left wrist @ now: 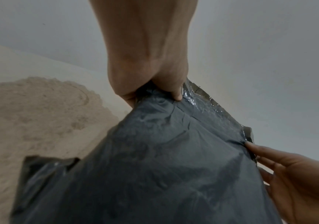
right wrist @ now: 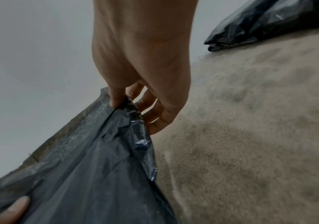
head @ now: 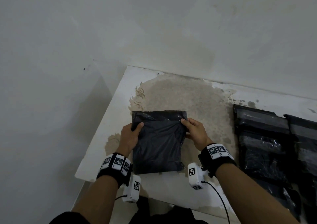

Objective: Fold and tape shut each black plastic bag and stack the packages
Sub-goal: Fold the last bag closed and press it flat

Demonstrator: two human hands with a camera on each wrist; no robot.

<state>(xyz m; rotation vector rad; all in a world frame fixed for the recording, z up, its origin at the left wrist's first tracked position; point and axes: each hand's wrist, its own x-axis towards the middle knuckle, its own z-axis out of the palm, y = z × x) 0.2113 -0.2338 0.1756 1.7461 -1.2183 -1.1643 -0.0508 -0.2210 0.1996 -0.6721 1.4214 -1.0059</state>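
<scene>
The black plastic bag (head: 157, 143) lies flat on the table (head: 109, 121), at the centre of the head view, its long axis running from 12 to 6 o'clock. Its near edge reaches almost to the front edge of the table. A glossy strip (head: 159, 115) runs across the far end of the bag, at 12 o'clock.

The left hand (head: 128, 136) grips the bag's left edge at 9 o'clock. The thumb lies on top of the plastic and the fingers (left wrist: 130, 98) curl under the edge. In the left wrist view the thumb tip presses where the matte plastic meets the glossy strip.

The right hand (head: 193, 133) pinches the bag's right edge at 3 o'clock. The thumb lies on top, and the fingers (right wrist: 155, 112) are bent beneath and beside a bunched fold of plastic. Both hands therefore hold the same bag at opposite sides, near its far end.

A group of further black plastic packages (head: 267, 146) lies at 3 o'clock on the table, well apart from the held bag. They overlap one another and extend to the right edge of the view. The table surface shows a large worn tan patch (head: 180, 95) beneath and beyond the bag.
</scene>
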